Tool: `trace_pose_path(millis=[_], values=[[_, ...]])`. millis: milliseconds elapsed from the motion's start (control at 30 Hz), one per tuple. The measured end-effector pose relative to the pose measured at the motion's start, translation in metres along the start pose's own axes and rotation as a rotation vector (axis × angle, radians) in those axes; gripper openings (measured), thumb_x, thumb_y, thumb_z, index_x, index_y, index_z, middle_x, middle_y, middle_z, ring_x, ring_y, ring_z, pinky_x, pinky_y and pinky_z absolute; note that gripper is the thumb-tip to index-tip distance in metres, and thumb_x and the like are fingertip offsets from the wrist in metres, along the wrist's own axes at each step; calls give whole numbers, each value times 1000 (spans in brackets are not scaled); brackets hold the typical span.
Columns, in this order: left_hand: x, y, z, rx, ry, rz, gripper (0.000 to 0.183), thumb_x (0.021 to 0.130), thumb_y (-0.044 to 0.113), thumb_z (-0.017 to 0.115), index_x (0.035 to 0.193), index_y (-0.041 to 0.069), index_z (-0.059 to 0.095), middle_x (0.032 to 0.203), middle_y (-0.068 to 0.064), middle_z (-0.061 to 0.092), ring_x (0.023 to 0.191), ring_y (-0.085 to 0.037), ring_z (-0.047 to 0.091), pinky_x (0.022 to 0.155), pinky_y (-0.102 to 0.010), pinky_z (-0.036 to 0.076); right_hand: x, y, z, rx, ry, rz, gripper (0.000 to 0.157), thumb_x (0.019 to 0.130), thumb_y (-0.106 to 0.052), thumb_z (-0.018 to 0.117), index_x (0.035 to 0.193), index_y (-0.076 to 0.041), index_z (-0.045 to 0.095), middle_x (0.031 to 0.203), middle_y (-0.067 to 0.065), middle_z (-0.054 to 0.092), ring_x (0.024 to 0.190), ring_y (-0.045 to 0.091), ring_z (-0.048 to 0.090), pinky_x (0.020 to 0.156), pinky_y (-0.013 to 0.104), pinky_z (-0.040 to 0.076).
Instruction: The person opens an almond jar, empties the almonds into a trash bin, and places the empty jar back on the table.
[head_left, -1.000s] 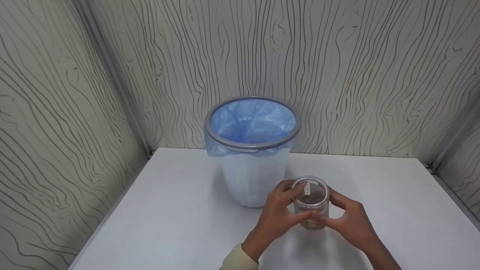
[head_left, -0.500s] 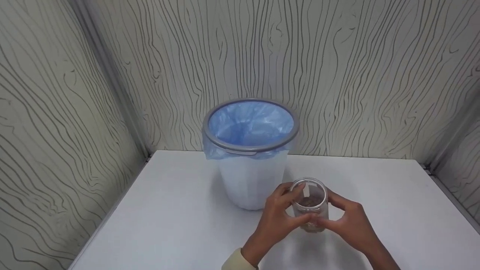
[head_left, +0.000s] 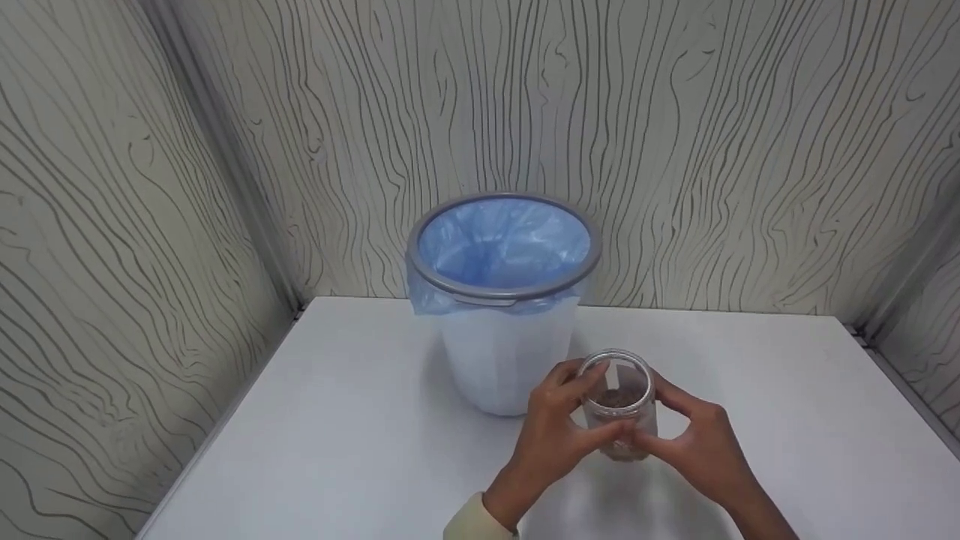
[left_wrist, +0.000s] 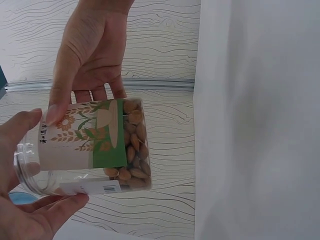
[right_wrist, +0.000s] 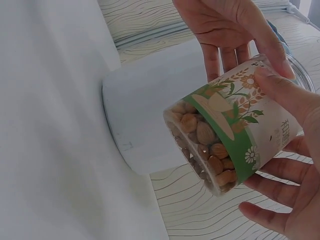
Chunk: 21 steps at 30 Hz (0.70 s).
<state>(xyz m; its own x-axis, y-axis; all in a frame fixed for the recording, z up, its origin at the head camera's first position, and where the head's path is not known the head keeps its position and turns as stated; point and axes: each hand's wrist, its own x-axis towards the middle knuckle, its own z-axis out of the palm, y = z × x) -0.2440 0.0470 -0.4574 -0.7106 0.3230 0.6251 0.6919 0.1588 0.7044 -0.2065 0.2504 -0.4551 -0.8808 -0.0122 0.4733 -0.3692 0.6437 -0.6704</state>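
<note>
A clear, lidless jar (head_left: 619, 412) is held up above the white table, in front and to the right of the bin. Brown almonds (right_wrist: 207, 142) fill its lower part. Its paper label (left_wrist: 107, 140) is green and cream with orange flowers and a bowl. My left hand (head_left: 551, 431) grips the jar from the left, fingers at the rim and thumb across the front. From the other side my right hand (head_left: 705, 446) holds it, its fingers behind the jar and mostly hidden in the head view. Both thumbs meet on the front wall.
Close behind my left hand stands a white bin (head_left: 502, 360) with a grey rim and a blue bag liner (head_left: 502, 240). The white table (head_left: 360, 420) meets wood-grain patterned walls (head_left: 517, 97) at the back and sides.
The head view bobs slightly. Both hands keep the same grip on the jar, which stays in about the same place.
</note>
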Motion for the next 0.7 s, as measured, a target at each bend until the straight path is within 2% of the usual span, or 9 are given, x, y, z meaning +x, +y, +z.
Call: trace_pose_path(millis=[133,167,233,400,533,700], values=[[1,1,-3,-43,4,-14,65,83,36,85,141,15,62,128,-1,59,116,-15,61,88,-22,52,1,-1,3,-28,25,-6,84,70,-32,94,143,-11,59,133,1,67,122,14,61,98,29,50],[2,1,-4,-42,7,-14,65,83,35,85,141,15,63,128,-1,59,116,-16,61,87,-21,52,1,0,4,-27,34,-16,84,70,-31,94,143,-10,59,133,2,66,122,15,61,97,29,50],[2,1,-5,-48,11,-23,65,82,35,86,140,16,63,128,-1,60,115,-16,62,85,-19,52,0,0,5,-27,54,-27,84,70,-31,94,143,-11,59,134,1,66,122,15,61,97,22,48],[4,3,-7,-109,19,-81,65,81,34,87,139,18,64,127,-2,61,115,-17,64,79,-20,54,-1,0,8,-5,103,-58,83,70,-27,95,143,-13,60,135,0,65,121,2,57,96,7,37],[4,5,-8,-135,33,-126,65,80,36,88,139,20,65,127,-1,62,114,-18,64,77,-23,56,-3,-3,10,26,149,-96,83,69,-20,95,143,-14,60,134,3,66,119,-1,59,95,7,39],[3,5,-9,-147,50,-141,66,80,37,87,139,18,65,127,-1,62,114,-19,65,76,-24,56,-4,-6,13,37,198,-152,86,66,-13,96,143,-17,59,132,4,67,117,-2,60,96,8,40]])
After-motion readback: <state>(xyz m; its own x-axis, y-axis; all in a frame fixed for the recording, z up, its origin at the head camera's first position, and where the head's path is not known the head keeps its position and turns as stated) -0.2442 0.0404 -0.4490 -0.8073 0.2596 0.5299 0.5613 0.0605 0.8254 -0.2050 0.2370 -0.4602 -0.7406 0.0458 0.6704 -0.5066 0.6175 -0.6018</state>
